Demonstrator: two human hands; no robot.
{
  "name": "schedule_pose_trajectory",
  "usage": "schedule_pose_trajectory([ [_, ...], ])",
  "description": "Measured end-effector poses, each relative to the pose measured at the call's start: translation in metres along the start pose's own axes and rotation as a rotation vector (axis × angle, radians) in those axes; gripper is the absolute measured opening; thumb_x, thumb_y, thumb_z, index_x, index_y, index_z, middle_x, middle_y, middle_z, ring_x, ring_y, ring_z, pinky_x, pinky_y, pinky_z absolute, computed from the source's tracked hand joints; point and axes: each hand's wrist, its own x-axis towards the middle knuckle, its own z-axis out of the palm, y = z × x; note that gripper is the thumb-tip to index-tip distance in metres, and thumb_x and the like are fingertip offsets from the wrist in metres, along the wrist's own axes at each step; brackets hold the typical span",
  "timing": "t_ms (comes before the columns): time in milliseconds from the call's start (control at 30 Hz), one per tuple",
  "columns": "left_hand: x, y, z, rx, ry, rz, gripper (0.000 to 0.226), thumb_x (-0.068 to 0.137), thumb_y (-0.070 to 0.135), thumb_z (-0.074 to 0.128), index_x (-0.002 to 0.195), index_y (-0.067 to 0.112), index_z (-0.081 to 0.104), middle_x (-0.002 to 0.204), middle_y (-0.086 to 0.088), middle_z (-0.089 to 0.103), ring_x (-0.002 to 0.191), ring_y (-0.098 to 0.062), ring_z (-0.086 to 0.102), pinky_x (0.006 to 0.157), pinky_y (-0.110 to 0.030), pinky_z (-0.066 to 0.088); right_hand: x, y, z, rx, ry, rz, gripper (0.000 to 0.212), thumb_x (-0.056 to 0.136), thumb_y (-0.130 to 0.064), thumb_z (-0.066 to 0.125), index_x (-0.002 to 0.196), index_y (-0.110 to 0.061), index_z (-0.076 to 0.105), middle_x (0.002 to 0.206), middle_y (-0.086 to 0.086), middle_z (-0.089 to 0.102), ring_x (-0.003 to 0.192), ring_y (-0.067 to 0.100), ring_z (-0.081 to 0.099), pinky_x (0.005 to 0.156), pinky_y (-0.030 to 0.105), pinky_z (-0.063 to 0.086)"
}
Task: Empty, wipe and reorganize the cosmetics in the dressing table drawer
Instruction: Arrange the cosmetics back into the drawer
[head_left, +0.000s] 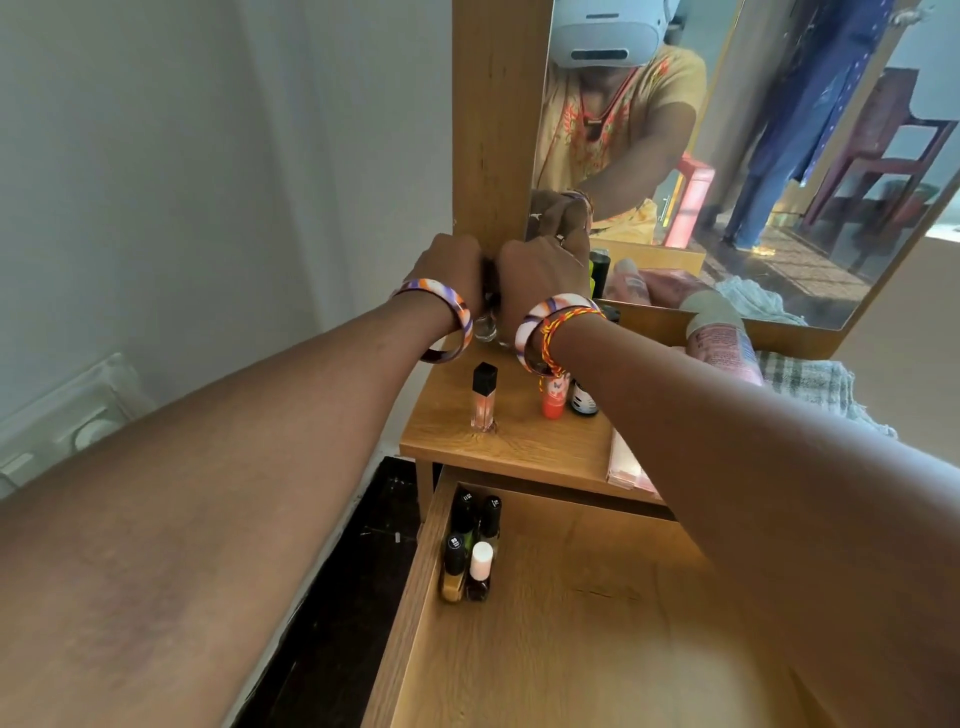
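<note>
Wooden drawer (597, 623) open, four nail-polish bottles (470, 551) restocked at its left wall; remaining cosmetics (484, 397) wait on the tabletop (452, 436), where left hand (451, 270) and right hand (540, 278) close around something hidden.

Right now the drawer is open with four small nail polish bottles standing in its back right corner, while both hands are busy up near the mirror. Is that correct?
Not quite. The head view shows the nail polish bottles in the back left corner of the open drawer, not the right. The rest holds: four small bottles stand there, and the left hand and right hand are together up by the mirror.
</note>
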Motion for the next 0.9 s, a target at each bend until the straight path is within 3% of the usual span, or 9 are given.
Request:
schedule_pose_trajectory([
  [100,-0.002,-0.001,-0.017,-0.040,0.089,0.038,0.021,0.093,0.011,0.052,0.096,-0.003,0.068,0.098,-0.021,0.067,0.074,-0.024,0.055,0.073,-0.025,0.041,-0.004,-0.001,-0.016,0.065,0.086,-0.002,0.017,0.089,-0.014,0.058,0.103,-0.010,0.069,0.102,0.014,0.068,0.106,0.032,0.058,0.100,0.044,0.042],
  [267,-0.034,0.011,-0.073,-0.054,0.170,0.108,0.020,0.088,0.007,0.056,0.096,0.000,0.072,0.096,-0.020,0.070,0.085,-0.034,0.066,0.077,-0.028,0.048,-0.022,-0.010,-0.067,0.164,0.144,-0.010,0.020,0.087,-0.017,0.060,0.104,-0.015,0.070,0.103,0.008,0.069,0.102,0.028,0.062,0.095,0.036,0.042],
  [333,-0.052,0.014,-0.094,-0.055,0.155,0.121,0.018,0.083,0.005,0.060,0.093,0.000,0.073,0.095,-0.020,0.071,0.085,-0.035,0.066,0.079,-0.030,0.051,-0.037,-0.014,-0.087,0.159,0.148,-0.013,0.019,0.085,-0.021,0.062,0.101,-0.017,0.072,0.102,0.006,0.069,0.102,0.028,0.061,0.100,0.038,0.038],
  [500,-0.105,0.022,-0.125,-0.079,-0.008,0.098,0.022,0.071,0.004,0.072,0.093,0.003,0.075,0.095,-0.015,0.073,0.088,-0.030,0.067,0.080,-0.030,0.052,-0.079,-0.020,-0.111,0.312,0.018,0.034,0.024,0.071,-0.021,0.072,0.094,-0.013,0.074,0.097,0.008,0.072,0.093,0.028,0.067,0.082,0.034,0.056],
  [667,-0.159,0.025,-0.102,-0.014,-0.340,0.106,0.027,0.064,0.010,0.080,0.091,0.008,0.075,0.082,-0.006,0.068,0.075,-0.019,0.060,0.068,-0.025,0.045,-0.134,-0.023,-0.078,0.348,-0.210,0.023,0.028,0.068,-0.026,0.073,0.092,-0.011,0.076,0.091,0.006,0.074,0.082,0.022,0.067,0.074,0.029,0.057],
  [767,-0.180,0.017,-0.073,-0.067,-0.440,0.087,0.031,0.063,0.012,0.083,0.092,0.005,0.072,0.086,-0.006,0.068,0.078,-0.021,0.060,0.071,-0.026,0.049,-0.162,-0.023,-0.049,0.393,-0.327,0.077,0.031,0.068,-0.024,0.073,0.097,-0.013,0.075,0.094,0.005,0.074,0.085,0.022,0.068,0.077,0.031,0.058],
  [867,-0.202,0.013,-0.044,-0.112,-0.470,0.071,0.037,0.064,0.011,0.083,0.097,0.005,0.068,0.085,-0.003,0.060,0.077,-0.020,0.056,0.058,-0.023,0.042,-0.181,-0.022,-0.024,0.420,-0.419,0.114,0.030,0.070,-0.017,0.072,0.100,-0.013,0.073,0.099,0.007,0.073,0.091,0.024,0.068,0.083,0.032,0.057],
  [900,-0.207,0.012,-0.034,-0.117,-0.478,0.063,0.037,0.064,0.010,0.083,0.097,0.005,0.067,0.086,-0.004,0.060,0.077,-0.021,0.056,0.060,-0.023,0.042,-0.186,-0.021,-0.017,0.430,-0.430,0.125,0.030,0.071,-0.015,0.072,0.101,-0.011,0.073,0.100,0.008,0.073,0.093,0.026,0.068,0.083,0.034,0.057],
])
